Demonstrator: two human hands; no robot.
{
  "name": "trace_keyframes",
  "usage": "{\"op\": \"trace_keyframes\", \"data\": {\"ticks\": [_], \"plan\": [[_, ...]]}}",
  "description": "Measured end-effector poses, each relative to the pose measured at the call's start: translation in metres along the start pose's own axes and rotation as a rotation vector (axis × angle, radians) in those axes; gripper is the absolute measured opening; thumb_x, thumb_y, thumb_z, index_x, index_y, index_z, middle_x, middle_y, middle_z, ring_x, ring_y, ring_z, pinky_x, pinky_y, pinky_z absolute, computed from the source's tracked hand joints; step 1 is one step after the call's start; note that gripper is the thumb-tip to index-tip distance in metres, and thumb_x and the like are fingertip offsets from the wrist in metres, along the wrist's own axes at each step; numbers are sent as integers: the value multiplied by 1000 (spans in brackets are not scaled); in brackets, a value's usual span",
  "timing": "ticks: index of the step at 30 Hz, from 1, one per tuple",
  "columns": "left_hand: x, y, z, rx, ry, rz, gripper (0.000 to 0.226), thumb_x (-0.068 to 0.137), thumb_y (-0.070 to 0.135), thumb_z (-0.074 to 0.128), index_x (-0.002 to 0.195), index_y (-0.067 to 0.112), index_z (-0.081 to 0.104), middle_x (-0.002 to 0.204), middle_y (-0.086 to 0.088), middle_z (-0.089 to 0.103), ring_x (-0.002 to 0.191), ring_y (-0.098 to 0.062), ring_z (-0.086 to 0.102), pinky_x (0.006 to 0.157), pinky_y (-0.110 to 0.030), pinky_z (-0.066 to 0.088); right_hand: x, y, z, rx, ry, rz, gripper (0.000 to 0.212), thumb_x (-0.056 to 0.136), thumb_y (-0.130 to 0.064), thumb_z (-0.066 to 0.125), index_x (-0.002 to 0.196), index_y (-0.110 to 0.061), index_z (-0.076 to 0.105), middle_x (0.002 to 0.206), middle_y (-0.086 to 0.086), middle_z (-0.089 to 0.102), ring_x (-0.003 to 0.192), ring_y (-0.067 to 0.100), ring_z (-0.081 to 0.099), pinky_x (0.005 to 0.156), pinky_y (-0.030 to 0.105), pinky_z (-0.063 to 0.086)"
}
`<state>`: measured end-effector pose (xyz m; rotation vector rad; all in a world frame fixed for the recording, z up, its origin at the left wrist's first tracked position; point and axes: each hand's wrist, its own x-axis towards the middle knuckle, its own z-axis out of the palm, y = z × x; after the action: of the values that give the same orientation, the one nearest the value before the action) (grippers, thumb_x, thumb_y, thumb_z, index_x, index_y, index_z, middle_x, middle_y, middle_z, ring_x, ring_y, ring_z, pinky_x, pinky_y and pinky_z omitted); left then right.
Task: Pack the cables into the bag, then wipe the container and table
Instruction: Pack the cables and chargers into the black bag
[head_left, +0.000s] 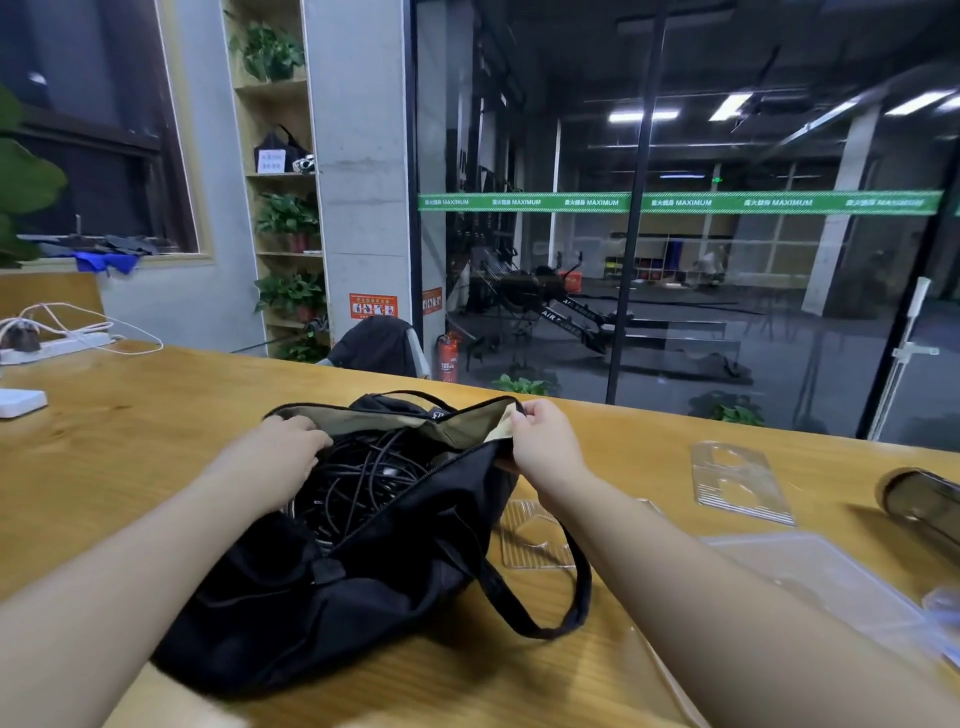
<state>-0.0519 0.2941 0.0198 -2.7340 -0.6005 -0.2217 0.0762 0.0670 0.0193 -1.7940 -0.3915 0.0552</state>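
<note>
A black bag (363, 577) with a tan lining lies open on the wooden table (130, 447). A tangle of black cables (363, 478) fills its mouth. My left hand (283, 457) rests at the bag's left rim, fingers curled down onto the cables. My right hand (540, 436) pinches the bag's right rim at the end of the zip and holds it up. A clear plastic container (821, 577) sits at the right of the table, near my right forearm.
Clear plastic trays (737, 483) (535, 535) lie right of the bag. A dark cylinder (919, 504) lies at the right edge. A white power strip (57, 345) with cords and a white block (21, 402) sit at the far left. A glass wall stands behind the table.
</note>
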Motion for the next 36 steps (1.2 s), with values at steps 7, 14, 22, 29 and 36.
{"op": "trace_keyframes", "data": {"ticks": [7, 14, 22, 29, 36], "plan": [[11, 10, -12, -322, 257, 138, 44, 71, -4, 49, 105, 21, 57, 103, 0, 44, 100, -25, 45, 82, -34, 42, 1, -13, -2, -70, 15, -108, 23, 99, -21, 38, 110, -9, 54, 103, 8, 64, 92, 22, 60, 85, 40, 53], [32, 18, -56, -552, 550, 247, 49, 68, -18, 43, 98, 14, 63, 95, -1, 48, 93, -27, 52, 80, -35, 45, -9, -25, -2, -37, -32, -299, 15, 100, -17, 41, 107, -14, 54, 100, 3, 62, 92, 16, 57, 77, 28, 44], [36, 68, -49, -836, 262, 143, 22, 94, 19, 44, 115, 22, 50, 88, 3, 56, 78, -15, 58, 69, -28, 44, -1, -15, 12, 46, -193, -212, 16, 96, -11, 47, 104, -16, 60, 92, -3, 61, 89, 13, 55, 86, 31, 44], [75, 86, -67, -167, 478, 329, 26, 97, 33, 39, 111, 36, 60, 110, 8, 58, 105, -18, 50, 81, -34, 44, 2, -1, 11, -98, -423, -181, 14, 92, -14, 57, 102, -11, 67, 96, -2, 61, 89, 10, 53, 80, 22, 42], [115, 109, -51, 47, -117, 446, 45, 87, 13, 50, 127, 35, 49, 125, 6, 56, 113, -19, 53, 81, -32, 40, 9, 4, -4, -37, -560, -72, 10, 95, -21, 55, 88, -18, 62, 71, -13, 56, 65, 0, 49, 58, 10, 40]]}}
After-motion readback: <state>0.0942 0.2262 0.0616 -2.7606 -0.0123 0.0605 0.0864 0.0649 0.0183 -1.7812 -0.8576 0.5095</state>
